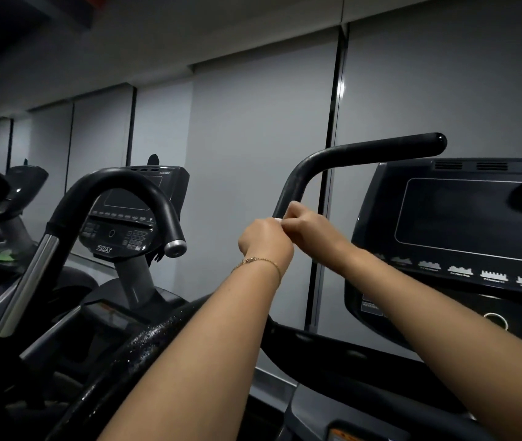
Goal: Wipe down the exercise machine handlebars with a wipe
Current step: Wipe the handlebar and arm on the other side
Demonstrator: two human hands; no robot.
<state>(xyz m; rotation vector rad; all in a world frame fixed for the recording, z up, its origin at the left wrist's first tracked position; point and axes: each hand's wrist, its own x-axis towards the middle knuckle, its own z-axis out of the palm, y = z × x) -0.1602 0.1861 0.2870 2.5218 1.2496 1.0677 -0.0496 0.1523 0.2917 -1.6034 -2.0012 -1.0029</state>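
Left hand point(266, 240) and right hand point(308, 226) meet, hiding most of the wipe point(279, 220).

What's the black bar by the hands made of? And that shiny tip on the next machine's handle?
Black handlebar: probably matte rubber or foam coating; dull, soft sheen. Handle end cap: likely brushed metal; silvery, bright highlight.

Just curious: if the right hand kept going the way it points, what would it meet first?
Probably the black handlebar, just above the right hand; it may already touch, depth is unclear.
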